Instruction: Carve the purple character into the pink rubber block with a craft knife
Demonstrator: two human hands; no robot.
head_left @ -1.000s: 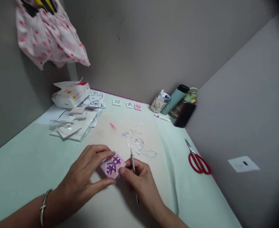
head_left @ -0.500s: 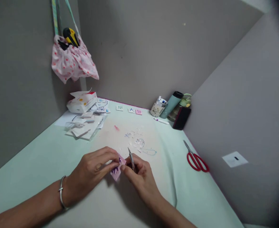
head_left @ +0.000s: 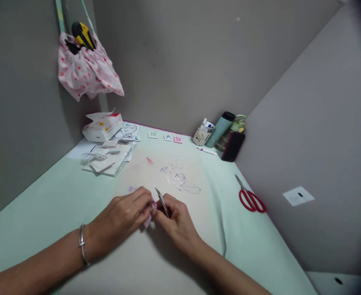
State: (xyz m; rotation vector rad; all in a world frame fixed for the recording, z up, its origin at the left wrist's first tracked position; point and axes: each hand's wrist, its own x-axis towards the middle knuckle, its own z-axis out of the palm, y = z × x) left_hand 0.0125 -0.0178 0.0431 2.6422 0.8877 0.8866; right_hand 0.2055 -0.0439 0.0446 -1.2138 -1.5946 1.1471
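At seven o'clock in the view, the pink carving block (head_left: pixel 149 220), tipped nearly edge-on, has its visible long axis running one to seven o'clock, pinched in the left hand's (head_left: pixel 123 213) grip. The right hand's (head_left: pixel 177 223) grip closes around a craft knife (head_left: pixel 163 203) aimed at eleven; good handling calls for its tip staying clear of the left fingers.

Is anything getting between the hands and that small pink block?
Nothing visible does: the left hand and right hand both touch the small pink block directly. The right hand also holds a thin silver metal craft knife, its tip pointing away from the person.
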